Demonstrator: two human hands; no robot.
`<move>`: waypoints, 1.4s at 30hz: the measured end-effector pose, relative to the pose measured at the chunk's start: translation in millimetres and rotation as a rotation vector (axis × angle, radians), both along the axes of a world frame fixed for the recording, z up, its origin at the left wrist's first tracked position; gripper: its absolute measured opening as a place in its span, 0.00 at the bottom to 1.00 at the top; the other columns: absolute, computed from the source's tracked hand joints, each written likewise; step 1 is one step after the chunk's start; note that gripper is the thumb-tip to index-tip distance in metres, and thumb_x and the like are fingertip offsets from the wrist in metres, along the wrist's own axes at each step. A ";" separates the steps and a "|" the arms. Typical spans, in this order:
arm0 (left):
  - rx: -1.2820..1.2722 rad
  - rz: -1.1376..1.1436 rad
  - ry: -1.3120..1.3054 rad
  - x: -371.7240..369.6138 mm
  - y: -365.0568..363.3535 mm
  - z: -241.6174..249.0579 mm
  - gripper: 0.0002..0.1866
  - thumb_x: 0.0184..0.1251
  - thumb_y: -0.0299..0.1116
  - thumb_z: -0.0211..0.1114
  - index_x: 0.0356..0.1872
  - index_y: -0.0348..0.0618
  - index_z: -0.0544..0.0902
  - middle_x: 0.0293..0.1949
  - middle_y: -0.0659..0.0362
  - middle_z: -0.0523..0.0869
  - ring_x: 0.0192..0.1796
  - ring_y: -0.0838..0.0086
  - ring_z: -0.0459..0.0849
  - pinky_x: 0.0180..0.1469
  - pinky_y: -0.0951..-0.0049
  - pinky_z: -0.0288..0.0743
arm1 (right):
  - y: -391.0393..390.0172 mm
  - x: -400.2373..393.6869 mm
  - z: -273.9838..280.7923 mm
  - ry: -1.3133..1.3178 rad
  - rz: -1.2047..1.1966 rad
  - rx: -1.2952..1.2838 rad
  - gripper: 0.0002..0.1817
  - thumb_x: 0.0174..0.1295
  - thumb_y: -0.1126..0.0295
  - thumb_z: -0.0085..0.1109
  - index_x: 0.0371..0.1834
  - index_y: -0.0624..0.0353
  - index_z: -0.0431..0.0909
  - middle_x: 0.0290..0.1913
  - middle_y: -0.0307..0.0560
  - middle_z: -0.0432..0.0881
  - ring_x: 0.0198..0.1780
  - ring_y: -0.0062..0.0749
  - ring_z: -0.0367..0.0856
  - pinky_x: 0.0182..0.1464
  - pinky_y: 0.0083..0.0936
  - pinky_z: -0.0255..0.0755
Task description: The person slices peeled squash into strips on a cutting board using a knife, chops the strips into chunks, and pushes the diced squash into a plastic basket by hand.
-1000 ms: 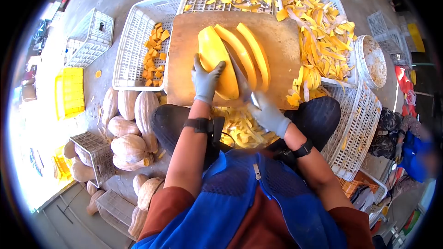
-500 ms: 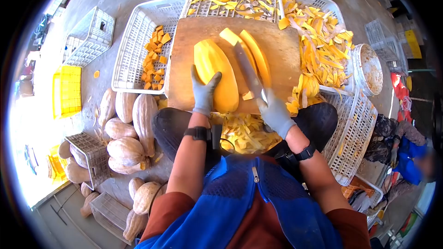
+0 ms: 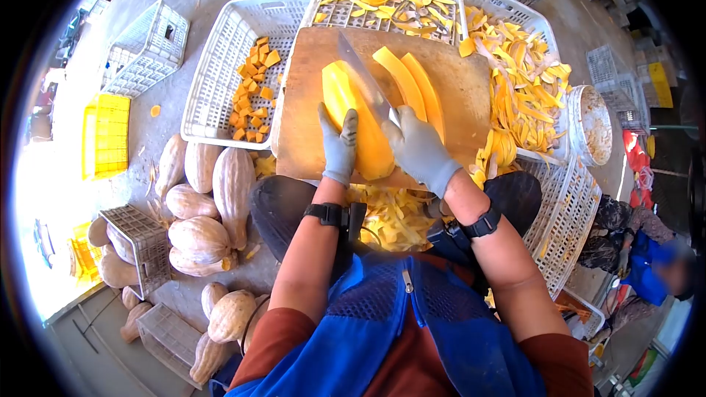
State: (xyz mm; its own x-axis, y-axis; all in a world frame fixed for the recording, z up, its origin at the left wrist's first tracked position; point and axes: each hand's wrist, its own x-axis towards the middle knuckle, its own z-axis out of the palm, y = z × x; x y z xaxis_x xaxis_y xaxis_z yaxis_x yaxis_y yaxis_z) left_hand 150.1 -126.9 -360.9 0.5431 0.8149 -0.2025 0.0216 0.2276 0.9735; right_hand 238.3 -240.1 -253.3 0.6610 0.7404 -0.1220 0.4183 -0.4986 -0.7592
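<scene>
A peeled orange squash [image 3: 371,143] lies lengthwise on the wooden cutting board [image 3: 463,95]. My gloved left hand [image 3: 338,148] grips its left side, thumb on top. In my gloved right hand [image 3: 423,148] is the handle of a knife [image 3: 365,77]. The blade points away from me, slanting left along the squash's right edge and overlapping it in this view. Just right of the blade rest two long squash slices, an inner one [image 3: 399,81] and an outer one [image 3: 428,99], side by side.
A white crate [image 3: 202,95] holding squash cubes [image 3: 254,92] stands left of the board. Peels [image 3: 526,81] fill another crate on the right, beside a white bucket [image 3: 592,125]. Unpeeled squashes [image 3: 234,191] lie on the floor at left. A person [image 3: 651,257] is at far right.
My right hand has brought the knife leftward, from over the slices to the squash's right edge. The slices now lie uncovered. My left hand still holds the squash; the whole view has shifted slightly.
</scene>
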 end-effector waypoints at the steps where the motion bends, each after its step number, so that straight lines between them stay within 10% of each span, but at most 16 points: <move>1: 0.026 0.000 0.017 0.6 0.1 -0.8 0.45 0.67 0.47 0.62 0.73 0.38 0.44 0.57 0.46 0.74 0.52 0.68 0.76 0.53 0.73 0.74 | 2.4 1.1 -0.7 -0.023 0.006 -0.004 0.17 0.67 0.59 0.49 0.42 0.65 0.69 0.30 0.67 0.79 0.34 0.61 0.79 0.37 0.45 0.71; 7: 0.114 0.040 -0.016 5.9 0.7 -37.2 0.45 0.67 0.48 0.62 0.73 0.37 0.45 0.58 0.45 0.74 0.54 0.67 0.76 0.54 0.73 0.73 | 12.6 16.2 13.0 0.164 0.089 -0.149 0.15 0.68 0.61 0.47 0.43 0.65 0.66 0.23 0.56 0.76 0.22 0.40 0.79 0.24 0.34 0.73; 10: -0.011 0.007 -0.053 4.0 -3.4 -11.8 0.45 0.67 0.48 0.62 0.73 0.37 0.46 0.60 0.44 0.72 0.56 0.66 0.75 0.55 0.72 0.72 | 24.2 25.6 39.6 0.341 0.118 -0.264 0.16 0.68 0.62 0.46 0.44 0.67 0.65 0.28 0.63 0.79 0.22 0.49 0.81 0.25 0.40 0.74; 22: 0.084 -0.022 0.008 3.9 2.4 -32.4 0.48 0.65 0.55 0.60 0.73 0.36 0.44 0.58 0.39 0.75 0.55 0.57 0.78 0.54 0.68 0.73 | 69.2 43.2 17.6 0.460 0.157 -0.411 0.14 0.67 0.63 0.46 0.45 0.65 0.64 0.24 0.49 0.72 0.17 0.31 0.73 0.18 0.31 0.69; 33: 0.224 -0.044 0.144 4.8 3.8 -29.2 0.50 0.64 0.60 0.57 0.73 0.39 0.42 0.54 0.34 0.77 0.53 0.47 0.80 0.51 0.62 0.74 | 62.0 17.8 -22.4 0.375 0.028 -0.294 0.19 0.68 0.62 0.46 0.48 0.71 0.67 0.24 0.54 0.78 0.20 0.39 0.79 0.20 0.36 0.73; 42: 0.188 -0.008 0.091 7.6 7.4 -37.5 0.48 0.65 0.56 0.59 0.73 0.39 0.43 0.54 0.39 0.78 0.53 0.56 0.79 0.54 0.67 0.73 | 80.5 31.4 2.7 0.432 0.222 -0.471 0.17 0.67 0.65 0.44 0.48 0.70 0.64 0.24 0.54 0.76 0.19 0.38 0.78 0.20 0.36 0.75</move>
